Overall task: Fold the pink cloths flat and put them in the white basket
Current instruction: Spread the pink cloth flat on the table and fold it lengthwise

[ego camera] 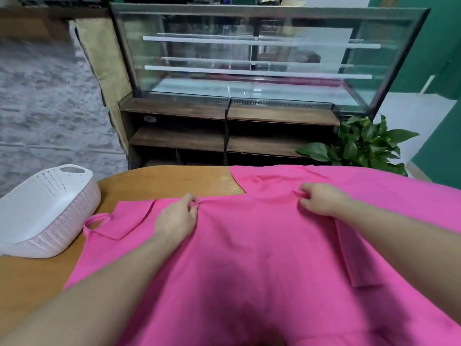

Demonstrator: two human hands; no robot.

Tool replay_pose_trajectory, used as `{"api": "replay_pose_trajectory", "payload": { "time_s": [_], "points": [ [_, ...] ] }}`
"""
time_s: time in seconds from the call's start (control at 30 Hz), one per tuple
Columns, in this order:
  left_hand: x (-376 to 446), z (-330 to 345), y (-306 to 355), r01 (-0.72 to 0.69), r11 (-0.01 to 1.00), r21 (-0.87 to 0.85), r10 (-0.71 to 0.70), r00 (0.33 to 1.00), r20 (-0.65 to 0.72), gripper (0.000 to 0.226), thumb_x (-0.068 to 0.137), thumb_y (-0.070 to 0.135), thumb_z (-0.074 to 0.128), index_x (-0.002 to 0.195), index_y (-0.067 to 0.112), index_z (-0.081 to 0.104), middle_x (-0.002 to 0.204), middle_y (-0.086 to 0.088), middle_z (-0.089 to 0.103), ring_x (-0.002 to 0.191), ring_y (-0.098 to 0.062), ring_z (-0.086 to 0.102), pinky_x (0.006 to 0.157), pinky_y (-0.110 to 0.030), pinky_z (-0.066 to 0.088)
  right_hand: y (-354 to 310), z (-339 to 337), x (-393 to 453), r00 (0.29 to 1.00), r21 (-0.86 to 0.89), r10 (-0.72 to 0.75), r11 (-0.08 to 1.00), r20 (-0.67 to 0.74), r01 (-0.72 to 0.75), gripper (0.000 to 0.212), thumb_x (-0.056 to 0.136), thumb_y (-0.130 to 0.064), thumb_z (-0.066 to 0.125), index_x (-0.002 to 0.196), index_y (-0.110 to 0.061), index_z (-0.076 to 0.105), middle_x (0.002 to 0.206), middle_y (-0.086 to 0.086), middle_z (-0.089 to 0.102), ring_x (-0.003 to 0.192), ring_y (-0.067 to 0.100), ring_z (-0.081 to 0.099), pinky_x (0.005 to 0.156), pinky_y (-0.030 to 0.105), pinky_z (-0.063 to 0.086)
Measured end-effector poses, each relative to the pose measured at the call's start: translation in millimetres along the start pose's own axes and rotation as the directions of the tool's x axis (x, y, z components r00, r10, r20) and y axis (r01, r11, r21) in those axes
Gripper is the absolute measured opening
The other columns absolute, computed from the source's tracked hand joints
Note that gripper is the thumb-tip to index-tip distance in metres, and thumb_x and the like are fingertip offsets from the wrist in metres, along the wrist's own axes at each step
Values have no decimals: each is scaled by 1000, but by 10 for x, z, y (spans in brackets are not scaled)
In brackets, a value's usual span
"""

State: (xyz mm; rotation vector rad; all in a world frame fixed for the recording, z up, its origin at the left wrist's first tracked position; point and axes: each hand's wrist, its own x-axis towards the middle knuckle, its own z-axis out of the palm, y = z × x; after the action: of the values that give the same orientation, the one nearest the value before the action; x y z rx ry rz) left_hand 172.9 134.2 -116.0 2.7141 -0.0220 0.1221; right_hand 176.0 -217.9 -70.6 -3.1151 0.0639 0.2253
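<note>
Both bare forearms reach in from the near edge, the left from about 7 o'clock, the right from about 4 o'clock, angling toward each other as they extend to 12 o'clock. The left hand [177, 216] lies knuckles up, fingers curled, pinching a small ridge of the pink cloth [249, 245] at its fingertips. The right hand [320, 199] is likewise curled, thumb and fingers nipping a fold toward 9 o'clock.

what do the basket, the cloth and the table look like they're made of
Basket: looks like white moulded plastic, matte, with a woven-pattern wall and rows of small holes.
Cloth: thin pink woven fabric, matte; it creases softly where both hands pinch it.
Table: wood or wood-look laminate, smooth, with visible grain lines; which one is unclear.
</note>
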Motion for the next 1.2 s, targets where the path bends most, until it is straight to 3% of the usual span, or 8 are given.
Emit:
{"api": "replay_pose_trajectory", "payload": {
  "time_s": [0.1,0.27,0.47,0.57,0.73,1.0,1.13,1.2],
  "points": [
    [78,133,-50,-30,998,54,27,998,58,20,100,41,48,113,31,58,108,2,71,102,-27,65,77,-35,48,-40,139,146,999,93,-17,996,36,13,47,88,-51,62,129,-29,55,125,-5,64,116,21,59,93,30,48],
    [212,137,-97,-62,997,37,59,995,81,18,97,44,53,101,32,65,96,7,71,96,-22,66,75,-33,51,-142,210,344,997,236,-73,969,7,69,38,82,-52,72,109,-27,64,100,-7,64,98,17,60,87,30,49],
    [305,104,-98,-92,994,56,90,995,35,21,100,46,47,105,32,62,95,4,71,93,-25,65,71,-34,50,-281,193,486,953,72,-298,953,54,294,17,90,-37,64,104,-28,60,98,-10,58,92,15,56,79,27,43],
    [364,104,-97,-66,996,57,65,997,33,23,100,48,44,107,34,60,97,3,71,96,-27,65,72,-34,47,-323,192,519,929,17,-369,929,29,369,9,97,-33,53,94,-27,48,94,-3,58,83,21,50,72,30,38],
    [512,163,-173,15,1000,0,-15,997,74,26,98,51,49,97,29,62,95,2,68,96,-26,63,76,-35,48,-426,153,561,947,-17,-319,948,-29,319,17,100,-28,41,111,-17,47,104,11,67,90,33,59,72,34,36],
    [715,232,-208,148,983,-106,-130,978,161,43,89,55,61,69,19,51,71,5,63,73,-20,58,66,-33,46,-528,299,684,974,-157,-212,962,81,223,26,101,-33,36,121,-21,48,117,8,64,104,30,60,73,33,39],
    [684,182,-288,98,994,-47,-87,977,194,18,93,42,60,83,28,55,93,2,68,88,-22,61,81,-34,50,-573,414,621,976,-278,-203,945,-83,173,33,99,-30,38,130,-21,44,130,6,55,121,28,48,94,43,37],
    [597,109,-380,71,997,19,-74,977,202,10,92,35,56,101,31,55,102,5,66,96,-24,62,85,-35,51,-638,452,547,948,-311,-260,930,-185,194,40,93,-25,46,133,-22,44,129,5,52,121,28,45,94,44,35]
  ]
}}
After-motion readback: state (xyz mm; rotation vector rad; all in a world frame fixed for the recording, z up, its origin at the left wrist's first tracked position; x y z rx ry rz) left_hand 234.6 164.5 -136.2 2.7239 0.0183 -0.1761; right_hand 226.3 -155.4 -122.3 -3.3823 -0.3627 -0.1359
